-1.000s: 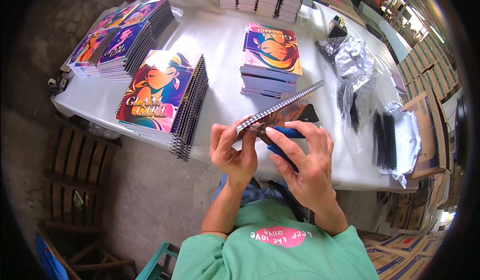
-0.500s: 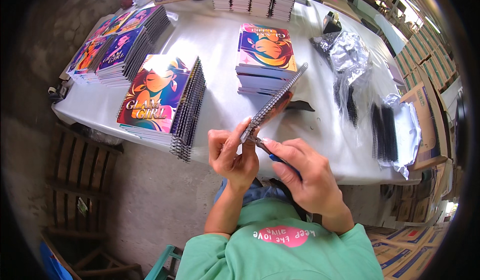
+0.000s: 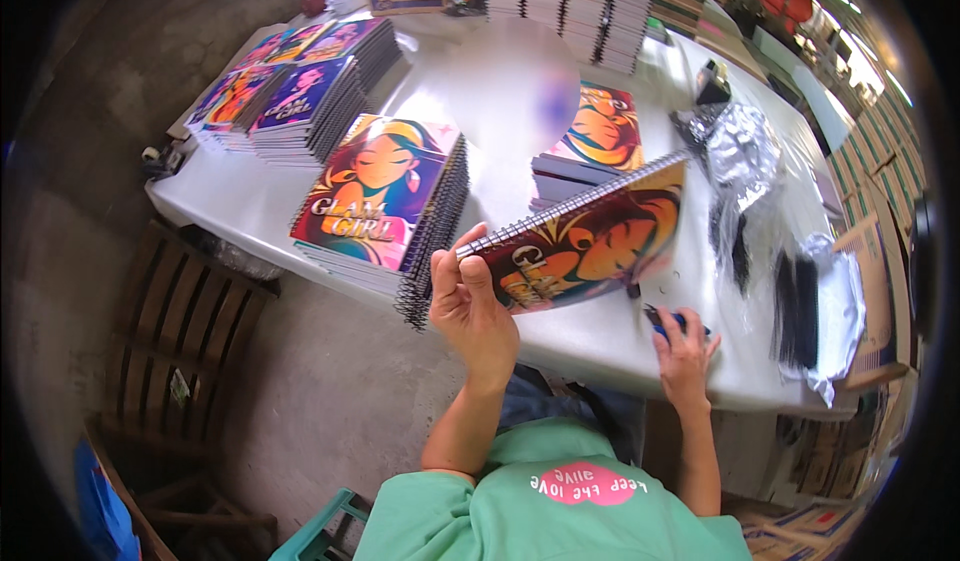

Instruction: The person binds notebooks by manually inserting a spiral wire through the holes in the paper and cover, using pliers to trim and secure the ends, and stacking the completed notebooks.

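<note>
My left hand (image 3: 474, 311) pinches a spiral-bound notebook (image 3: 600, 246) by one end of its coil, between thumb and fingers. The notebook is held tilted above the table's near edge, its colourful illustrated cover showing. To the right, my right hand (image 3: 684, 356) is down at the table with its fingers around small pliers (image 3: 662, 323) that have blue-and-black handles. Left of the held notebook stands a stack of coil-bound notebooks (image 3: 380, 191). Behind it is another stack of notebooks (image 3: 600, 126), partly covered by the held one and by a blurred round patch.
More notebook stacks (image 3: 300, 96) occupy the table's far left. Tall piles of bound pages (image 3: 570, 6) stand at the back. Crumpled clear plastic (image 3: 740, 151) and black coils (image 3: 797, 311) lie on the right, by a cardboard box (image 3: 875, 301). A wooden chair (image 3: 185, 331) is at left.
My right hand has moved the pliers from the notebook's coil end down to the table on the right. The notebook has turned in my left hand, bringing its cover into view.
</note>
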`<act>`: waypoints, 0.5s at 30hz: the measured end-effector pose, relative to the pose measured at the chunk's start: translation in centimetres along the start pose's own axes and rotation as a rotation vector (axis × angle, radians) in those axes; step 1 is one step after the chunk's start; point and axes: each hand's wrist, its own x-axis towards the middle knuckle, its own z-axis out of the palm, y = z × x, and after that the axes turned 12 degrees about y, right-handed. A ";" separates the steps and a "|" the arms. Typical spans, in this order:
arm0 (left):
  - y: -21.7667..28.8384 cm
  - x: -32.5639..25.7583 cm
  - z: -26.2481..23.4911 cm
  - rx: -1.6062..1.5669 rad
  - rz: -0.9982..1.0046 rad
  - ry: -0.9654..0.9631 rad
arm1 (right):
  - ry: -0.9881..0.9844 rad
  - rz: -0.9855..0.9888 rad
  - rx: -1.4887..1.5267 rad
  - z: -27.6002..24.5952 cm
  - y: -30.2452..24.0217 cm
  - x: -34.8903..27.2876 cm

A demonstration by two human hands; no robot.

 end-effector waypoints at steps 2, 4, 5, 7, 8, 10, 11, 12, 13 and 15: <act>0.7 0.5 0.3 -0.091 -0.051 -0.032 | 0.158 0.027 -0.146 1.0 0.4 1.1; 1.8 0.8 0.6 -0.202 -0.110 -0.029 | 0.378 0.001 0.425 0.7 -0.6 3.4; 2.5 0.9 0.8 -0.247 -0.130 -0.041 | 0.435 0.017 0.720 0.0 -1.5 5.0; 4.1 1.5 1.0 -0.309 -0.080 -0.064 | 0.249 0.078 1.533 -1.5 -4.7 8.6; 4.8 2.1 1.0 -0.312 -0.043 -0.035 | 0.169 0.252 1.862 -2.5 -6.5 10.3; 6.4 4.0 0.7 -0.278 0.059 0.050 | 0.007 0.064 2.078 -4.3 -10.2 14.4; 7.3 5.6 0.1 -0.146 0.224 0.025 | 0.009 0.072 2.085 -4.9 -12.3 15.8; 8.3 7.2 -0.7 -0.029 0.353 0.017 | -0.029 -0.001 2.120 -5.3 -14.2 17.7; 9.3 8.8 -1.8 0.184 0.411 0.046 | -0.061 0.066 2.109 -5.4 -16.1 19.3; 10.4 11.4 -3.7 0.418 0.407 0.090 | -0.126 0.022 2.030 -5.0 -19.8 22.1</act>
